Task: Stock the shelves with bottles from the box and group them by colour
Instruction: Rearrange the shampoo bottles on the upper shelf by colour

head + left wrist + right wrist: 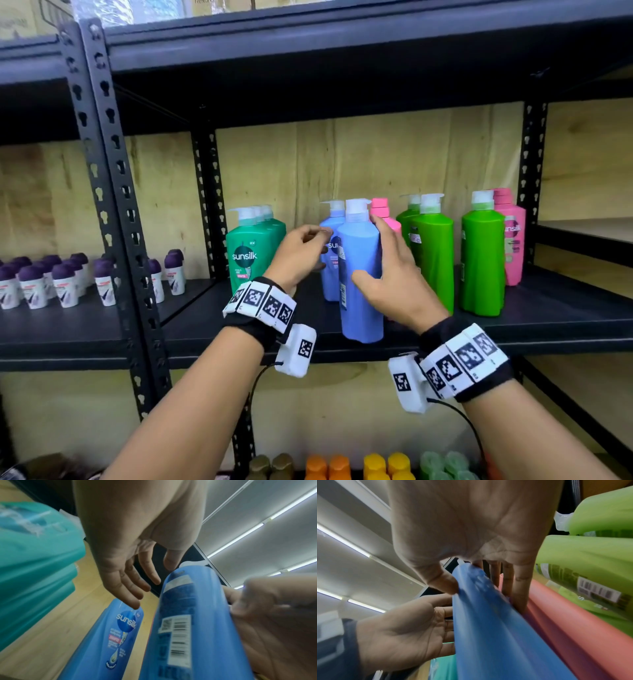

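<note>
Two blue pump bottles stand mid-shelf on the black shelf (548, 329). My right hand (383, 260) grips the front blue bottle (359, 246), thumb on its near face and fingers down its right side, squeezed against a pink bottle (382, 210). In the right wrist view that hand (471, 534) pinches the bottle (488, 628) beside the pink bottle (565, 628). My left hand (308, 250) hovers with relaxed fingers by the rear blue bottle (329, 284). The left wrist view shows its fingers (137, 588) just above that labelled bottle (109, 642), holding nothing.
Teal-green bottles (246, 253) stand left of the blue ones. Bright green bottles (433, 253) and another pink bottle (512, 240) stand to the right. Small purple-capped bottles (51, 281) fill the neighbouring shelf. Orange and yellow caps (342, 466) show on the shelf below.
</note>
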